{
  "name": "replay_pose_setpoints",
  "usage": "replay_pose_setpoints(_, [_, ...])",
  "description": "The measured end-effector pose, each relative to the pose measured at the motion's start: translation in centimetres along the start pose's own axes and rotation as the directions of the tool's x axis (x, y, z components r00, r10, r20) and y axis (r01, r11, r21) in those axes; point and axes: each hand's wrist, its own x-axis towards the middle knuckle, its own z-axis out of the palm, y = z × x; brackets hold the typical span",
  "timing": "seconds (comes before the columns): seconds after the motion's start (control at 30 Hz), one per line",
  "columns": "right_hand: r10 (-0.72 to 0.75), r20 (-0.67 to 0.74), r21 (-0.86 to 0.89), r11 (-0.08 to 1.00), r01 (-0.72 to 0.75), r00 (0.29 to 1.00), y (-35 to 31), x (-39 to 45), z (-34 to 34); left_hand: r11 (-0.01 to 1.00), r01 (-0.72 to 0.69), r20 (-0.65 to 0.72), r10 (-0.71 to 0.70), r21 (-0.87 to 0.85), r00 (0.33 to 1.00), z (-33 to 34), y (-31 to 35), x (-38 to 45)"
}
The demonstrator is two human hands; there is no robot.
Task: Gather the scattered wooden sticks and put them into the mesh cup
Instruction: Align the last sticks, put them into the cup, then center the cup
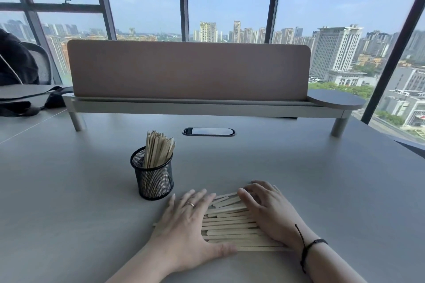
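- Wooden sticks point(230, 220), loose lot: a flat pile lying roughly side by side on the grey table point(322, 179), lower centre of the frame, between my two hands.
- Wooden sticks, stored lot point(158, 151): a bundle standing upright in the mesh cup point(153, 179), tops fanned above the rim, left of centre.
- Mesh cup: black wire, upright, just beside the left hand's fingertips, not touching as far as I can tell.
- Left hand point(186, 220): flat, fingers straight and spread, pressing the left ends of the pile; grasping nothing. Ring on one finger.
- Right hand point(269, 209): laid over the right ends, fingers lightly bent on top of the sticks, not closed round them; dark band at the wrist.
- Step in hand, by my judgement: squaring the loose pile into one bundle, partway through the task.
- Next move calls for: closing a grip round the bundle, lifting it level, tipping it upright, lowering it beside the stored lot.
- Surroundings: desk divider point(188, 69) above centre; cable port point(208, 131) behind the cup.
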Motion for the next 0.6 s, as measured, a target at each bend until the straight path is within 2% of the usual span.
replay_pose_setpoints(0.07, [-0.017,-0.017,0.055,0.998,0.018,1.000,-0.5,-0.2,-0.3,1.000,-0.005,-0.008,0.005,-0.006,1.000,0.0,-0.1,0.1])
replay_pose_setpoints(0.2, [-0.060,-0.010,0.000,0.998,0.060,0.998,-0.4,-0.5,-0.5,1.000,-0.016,-0.025,0.015,-0.011,1.000,-0.1,-0.3,0.2])
replay_pose_setpoints(0.47, [-0.107,0.134,-0.150,0.980,0.127,0.985,-0.2,-0.8,-1.1,0.996,0.039,-0.020,-0.038,0.082,0.999,-1.0,-1.1,-0.9])
replay_pose_setpoints(0.6, [-0.072,0.275,-0.271,0.951,0.149,0.959,-0.4,-1.0,-0.9,0.986,0.086,0.077,-0.098,0.146,0.992,-0.5,-0.7,-1.1])
